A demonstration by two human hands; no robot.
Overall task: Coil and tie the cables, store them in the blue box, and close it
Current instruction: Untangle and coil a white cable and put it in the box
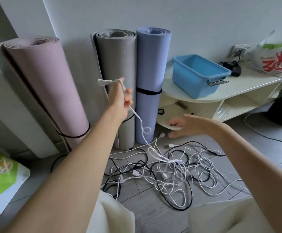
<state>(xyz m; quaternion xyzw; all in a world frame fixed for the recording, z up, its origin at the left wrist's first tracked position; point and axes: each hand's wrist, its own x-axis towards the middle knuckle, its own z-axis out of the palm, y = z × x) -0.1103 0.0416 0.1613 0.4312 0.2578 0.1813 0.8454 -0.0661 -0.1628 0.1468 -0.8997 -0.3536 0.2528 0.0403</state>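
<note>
Cables all over the floor tiles, white and black ones knotted into one loose heap, nothing coiled or tied yet. Going left to right: green-and-white bag on the floor, then three rolled mats standing against the wall. Left hand raised in front of the grey mat, fingers curled round a white cable near its plug end, rest of it trailing down into the heap. Looks light and floppy, probably springy enough to kink, and likely to drag neighbours up with it since everything is tangled; best taken near a plug and fed out bit by bit. Right hand low by the bottom shelf, a bit blurred, fingers loosely spread, gripping nothing as far as can be made out. Blue box up on the counter, lid nowhere in sight, seemingly nothing inside. Printed plastic bag at far right.
</note>
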